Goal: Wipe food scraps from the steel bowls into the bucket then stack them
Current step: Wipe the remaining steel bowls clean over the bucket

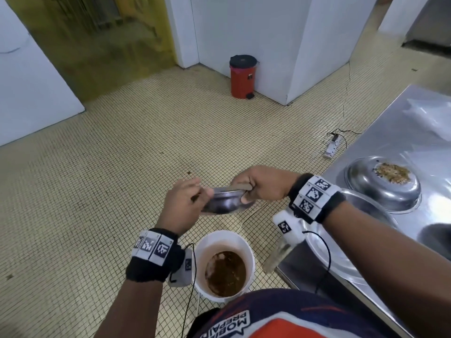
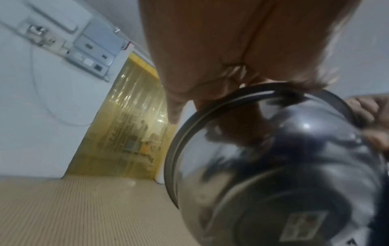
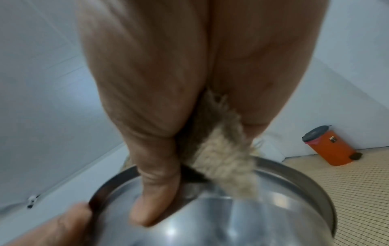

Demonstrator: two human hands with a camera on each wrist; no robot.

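A steel bowl [image 1: 227,203] hangs in the air beyond the white bucket [image 1: 202,245], tilted so its outer side faces me. My left hand [image 1: 195,198] grips its left rim; in the left wrist view the fingers [image 2: 210,93] curl over the rim of the bowl [image 2: 284,166]. My right hand [image 1: 246,191] pinches a beige cloth [image 3: 227,163] against the opposite rim, thumb on the outer wall of the bowl [image 3: 231,216]. Brown slop lies in the bucket. A second steel bowl [image 1: 383,191] sits upside down on the counter, with food scraps on its base.
The steel counter [image 1: 402,132] runs along my right, with more steel dishes under my right forearm. A red pedal bin [image 1: 242,76] stands by the white wall ahead. A power strip [image 1: 332,147] and its cable lie on the tiled floor near the counter.
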